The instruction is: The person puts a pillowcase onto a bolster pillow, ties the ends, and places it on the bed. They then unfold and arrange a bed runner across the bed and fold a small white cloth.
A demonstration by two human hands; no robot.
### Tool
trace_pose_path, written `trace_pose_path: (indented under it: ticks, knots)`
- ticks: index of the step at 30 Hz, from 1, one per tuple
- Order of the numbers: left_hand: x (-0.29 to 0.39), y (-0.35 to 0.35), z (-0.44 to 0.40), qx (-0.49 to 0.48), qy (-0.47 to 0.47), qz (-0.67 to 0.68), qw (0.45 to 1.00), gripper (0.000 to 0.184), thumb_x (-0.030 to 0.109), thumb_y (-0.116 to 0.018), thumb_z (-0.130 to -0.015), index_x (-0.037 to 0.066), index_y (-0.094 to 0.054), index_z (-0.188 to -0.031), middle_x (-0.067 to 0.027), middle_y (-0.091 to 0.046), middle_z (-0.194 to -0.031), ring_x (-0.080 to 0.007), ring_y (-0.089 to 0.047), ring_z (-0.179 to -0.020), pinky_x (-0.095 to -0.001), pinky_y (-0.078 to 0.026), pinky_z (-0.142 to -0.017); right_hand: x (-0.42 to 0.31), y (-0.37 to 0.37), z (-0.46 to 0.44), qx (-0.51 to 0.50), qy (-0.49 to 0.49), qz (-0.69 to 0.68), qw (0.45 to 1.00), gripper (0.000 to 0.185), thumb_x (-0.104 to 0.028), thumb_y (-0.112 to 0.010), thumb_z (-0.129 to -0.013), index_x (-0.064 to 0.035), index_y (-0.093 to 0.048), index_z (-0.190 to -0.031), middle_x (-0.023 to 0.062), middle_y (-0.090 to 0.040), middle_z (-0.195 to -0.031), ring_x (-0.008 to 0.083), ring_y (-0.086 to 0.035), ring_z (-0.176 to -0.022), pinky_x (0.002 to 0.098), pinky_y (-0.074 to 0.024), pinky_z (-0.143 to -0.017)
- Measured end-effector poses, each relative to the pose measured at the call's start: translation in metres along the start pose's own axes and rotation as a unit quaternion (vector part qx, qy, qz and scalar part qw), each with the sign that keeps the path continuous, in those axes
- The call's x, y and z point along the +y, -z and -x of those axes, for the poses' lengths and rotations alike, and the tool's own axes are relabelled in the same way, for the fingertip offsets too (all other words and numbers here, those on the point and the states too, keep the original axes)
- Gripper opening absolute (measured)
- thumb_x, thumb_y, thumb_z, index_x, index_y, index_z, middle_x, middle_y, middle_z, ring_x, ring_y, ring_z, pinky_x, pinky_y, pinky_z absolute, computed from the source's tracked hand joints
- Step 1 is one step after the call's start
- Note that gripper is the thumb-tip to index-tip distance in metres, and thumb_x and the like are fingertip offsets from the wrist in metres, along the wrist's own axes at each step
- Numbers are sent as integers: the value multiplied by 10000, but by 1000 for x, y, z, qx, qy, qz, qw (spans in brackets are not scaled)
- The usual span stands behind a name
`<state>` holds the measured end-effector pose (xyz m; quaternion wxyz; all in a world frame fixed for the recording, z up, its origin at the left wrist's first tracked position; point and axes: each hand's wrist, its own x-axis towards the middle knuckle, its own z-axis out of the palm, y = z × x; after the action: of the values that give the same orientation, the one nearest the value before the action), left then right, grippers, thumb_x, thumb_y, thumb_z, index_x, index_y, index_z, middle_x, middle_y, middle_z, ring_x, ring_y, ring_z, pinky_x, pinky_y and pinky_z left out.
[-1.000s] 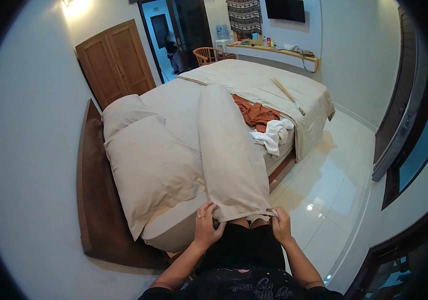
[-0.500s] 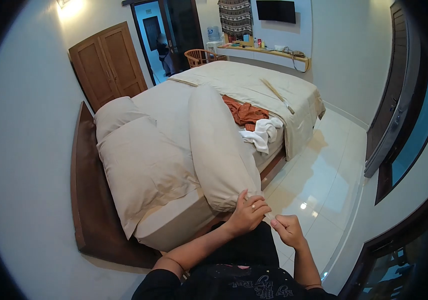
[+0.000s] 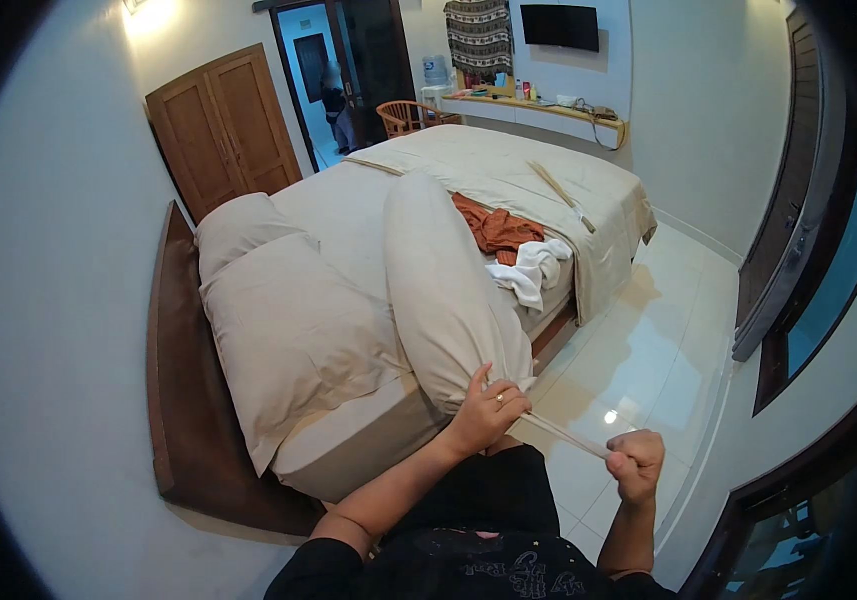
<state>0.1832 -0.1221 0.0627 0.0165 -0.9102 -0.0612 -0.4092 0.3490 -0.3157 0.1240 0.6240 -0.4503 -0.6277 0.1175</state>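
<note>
A long beige bolster [image 3: 439, 280] lies across the bed, its near end at the mattress edge in front of me. My left hand [image 3: 490, 414], with a ring on one finger, is closed on the gathered end of the bolster's cover. From there a thin pale cloth tie [image 3: 571, 434] stretches taut to the right. My right hand [image 3: 637, 466] grips its far end in a fist, out over the floor. What lies inside the left fingers is partly hidden.
Two pillows [image 3: 299, 340] rest by the brown headboard [image 3: 181, 400]. Orange cloth [image 3: 501, 232], white cloth [image 3: 531, 272] and a stick broom [image 3: 561, 192] are on the bed. Tiled floor [image 3: 649, 340] runs along its right side. A person [image 3: 336, 110] stands beyond the doorway.
My right hand has moved away to the right, drawing the tie out into a long straight line. My left hand stays at the bolster's end.
</note>
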Motion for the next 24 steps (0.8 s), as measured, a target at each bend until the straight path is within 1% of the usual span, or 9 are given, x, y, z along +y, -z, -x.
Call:
trace_pose_path:
  ticks: [5,9,11,14,17,18,21,23,24]
  knots:
    - [-3,-7,8,5,12,-12,1000,114,128,-589,-756,160,-548,-857,51,-533,-796,-112,-557,-894,-510,-281,-1013,6,14,3,120,38,-116,985,489,-258,-568,-830,-58,-308,-467,33,-314,-405,143,-307,-311,275,-212,-334]
    - [-6,-9,10,19,26,-5,999,118,122,-584,-757,155,-542,-863,44,-545,-810,-123,-558,-903,-494,-285,-1014,-8,18,-5,131,82,-110,982,531,-283,-564,-848,-64,-283,-454,16,-277,-384,115,-253,-291,263,-184,-314]
    - [-16,-15,15,21,25,-5,999,121,122,-586,-757,156,-545,-865,40,-551,-815,-126,-558,-909,-474,-288,-1019,-6,28,-2,132,88,-103,982,489,-283,-556,-858,-57,-334,-486,18,-298,-400,106,-262,-303,257,-199,-309]
    - [-24,-22,25,25,29,-9,999,135,102,-581,-746,158,-553,-866,37,-563,-840,-143,-558,-936,-435,-287,-1029,-9,41,9,274,11,-228,934,299,-213,-539,-868,-13,-462,-659,78,-438,-519,102,-317,-339,221,-246,-299]
    - [-26,-28,30,28,33,-13,999,158,77,-569,-737,158,-558,-872,36,-573,-870,-154,-555,-968,-411,-272,-1044,-11,49,12,298,14,-184,937,254,-182,-521,-875,-1,-471,-705,95,-455,-550,101,-318,-343,215,-251,-303]
    - [-25,-28,30,28,36,-13,999,166,71,-565,-737,157,-558,-879,33,-576,-880,-152,-553,-979,-407,-261,-1053,-12,55,10,235,51,-202,949,219,-170,-510,-884,-2,-476,-747,84,-440,-556,94,-311,-350,219,-248,-315]
    - [-28,-28,28,21,29,-35,999,147,103,-575,-768,161,-569,-903,39,-579,-899,-130,-548,-984,-400,-258,-1059,-24,57,10,253,114,-154,948,222,-172,-510,-890,-9,-469,-745,67,-420,-557,90,-301,-358,225,-242,-326]
    - [-30,-25,26,4,31,-25,999,187,103,-579,-761,162,-566,-938,33,-575,-947,-131,-531,-1020,-397,-244,-1065,-37,53,3,265,130,-122,948,313,-210,-519,-900,-33,-433,-657,47,-377,-514,89,-291,-350,231,-222,-324]
    - [-30,-25,26,-13,30,-14,999,228,102,-583,-753,164,-563,-972,26,-570,-996,-132,-514,-1057,-395,-231,-1071,-42,53,0,222,173,-54,958,365,-227,-493,-909,-68,-380,-601,23,-337,-478,76,-287,-336,214,-211,-319]
